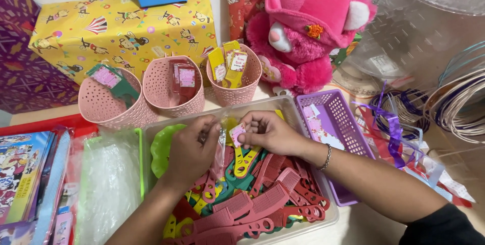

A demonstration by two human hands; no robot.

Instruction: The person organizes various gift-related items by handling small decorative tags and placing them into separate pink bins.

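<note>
My left hand (192, 149) and my right hand (270, 134) meet over a clear plastic bin (328, 215) heaped with red, green and yellow combs (252, 202). Together they hold a yellow comb (243, 160) with a small pink tag (236, 134) at its top, partly inside a clear plastic sleeve (220, 151). The left fingers pinch the sleeve; the right fingers grip the tagged top of the comb. A bracelet circles my right wrist. Three pink perforated cups stand behind the bin: one with green tagged combs (112, 80), one with red ones (183, 77), one with yellow ones (230, 63).
A purple basket (348, 139) with pink tags sits right of the bin. A pink plush toy (305, 27), a yellow wrapped box (121, 27), ribbons (394, 123) and wire coils (459, 103) ring the back. Books (25, 174) and a bag-lined green tray (108, 184) lie left.
</note>
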